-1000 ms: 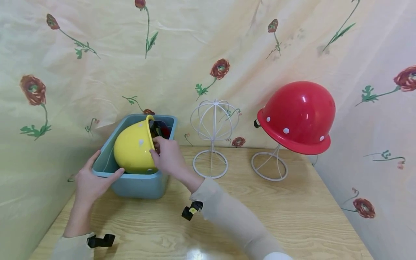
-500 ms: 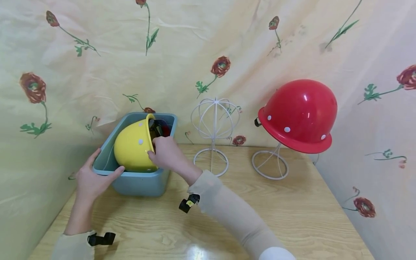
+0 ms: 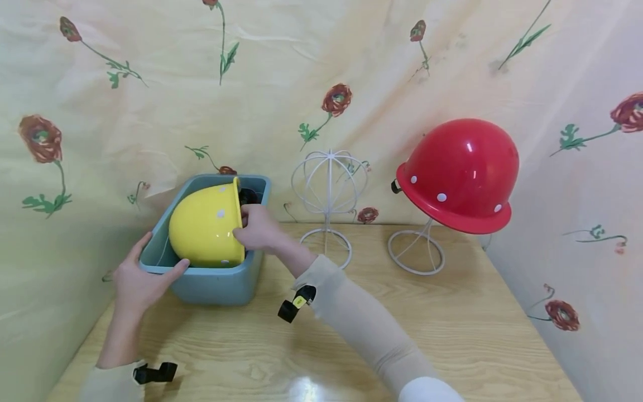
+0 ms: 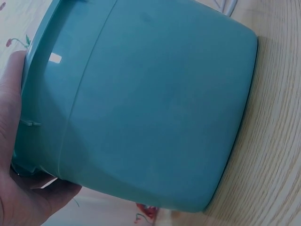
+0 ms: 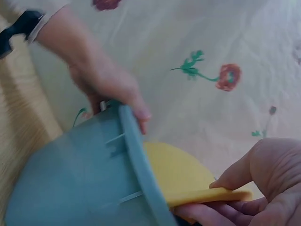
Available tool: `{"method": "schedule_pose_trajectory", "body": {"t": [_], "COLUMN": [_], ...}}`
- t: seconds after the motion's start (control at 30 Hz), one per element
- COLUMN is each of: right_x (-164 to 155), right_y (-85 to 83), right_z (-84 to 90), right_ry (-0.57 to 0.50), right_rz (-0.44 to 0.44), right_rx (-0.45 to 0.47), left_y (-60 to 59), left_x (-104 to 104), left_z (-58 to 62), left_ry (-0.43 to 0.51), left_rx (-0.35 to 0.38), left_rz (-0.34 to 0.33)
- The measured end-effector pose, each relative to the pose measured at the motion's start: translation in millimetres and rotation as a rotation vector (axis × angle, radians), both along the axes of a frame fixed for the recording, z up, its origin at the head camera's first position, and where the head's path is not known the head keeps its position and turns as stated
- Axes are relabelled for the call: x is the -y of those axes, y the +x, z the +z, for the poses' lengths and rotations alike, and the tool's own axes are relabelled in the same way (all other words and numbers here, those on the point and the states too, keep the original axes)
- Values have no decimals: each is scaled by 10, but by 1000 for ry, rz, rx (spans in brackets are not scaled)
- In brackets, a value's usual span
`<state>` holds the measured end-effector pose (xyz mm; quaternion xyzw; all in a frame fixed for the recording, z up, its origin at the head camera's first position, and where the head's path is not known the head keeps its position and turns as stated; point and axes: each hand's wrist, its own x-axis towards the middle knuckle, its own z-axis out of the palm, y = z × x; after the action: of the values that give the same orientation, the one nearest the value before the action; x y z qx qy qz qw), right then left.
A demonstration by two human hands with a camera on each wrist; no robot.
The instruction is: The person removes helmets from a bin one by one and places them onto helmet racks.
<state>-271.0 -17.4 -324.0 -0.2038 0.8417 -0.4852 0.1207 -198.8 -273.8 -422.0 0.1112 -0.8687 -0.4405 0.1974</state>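
Observation:
A yellow hard hat [image 3: 203,226] lies on its side in a blue-green plastic bin [image 3: 211,287], its open underside facing right. My right hand [image 3: 258,229] pinches the hat's brim, thumb outside and fingers inside, as the right wrist view also shows on the brim [image 5: 211,195]. At the bin's near left corner, my left hand [image 3: 140,282] grips the rim, with the thumb along the front edge. In the left wrist view the bin's wall [image 4: 150,103] fills most of the picture, and the left hand [image 4: 23,197] curls round its rim.
Right of the bin stands a bare white wire stand [image 3: 329,195]. A red hard hat [image 3: 462,178] sits tilted on a second wire stand [image 3: 417,271] farther right. Dark items [image 3: 248,196] show in the bin behind the yellow hat. Flowered cloth [image 3: 281,72] hangs behind the wooden table [image 3: 361,335].
The yellow hard hat has turned slightly and its brim stands more upright, covering more of the dark items. My right hand has shifted with the brim; the left hand keeps its grip.

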Motion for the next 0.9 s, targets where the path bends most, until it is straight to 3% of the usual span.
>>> {"method": "schedule_pose_trajectory", "body": {"t": [0.07, 0.17, 0.33, 0.9], "right_x": [-30, -90, -199, -363], "right_y": [-6, -9, 27, 160], "right_z": [1, 1, 50, 18], "right_ry": [-114, -180, -234, -650], "right_rz": [-13, -42, -63, -134], "right_rx": [84, 140, 106, 112], "left_y": [-7, -5, 17, 14], "left_x": [7, 2, 0, 13], "left_z": [6, 13, 12, 20], "left_ry": [-8, -4, 15, 8], "left_rx": [-13, -20, -21, -7], "left_rz": [-2, -14, -24, -19]}}
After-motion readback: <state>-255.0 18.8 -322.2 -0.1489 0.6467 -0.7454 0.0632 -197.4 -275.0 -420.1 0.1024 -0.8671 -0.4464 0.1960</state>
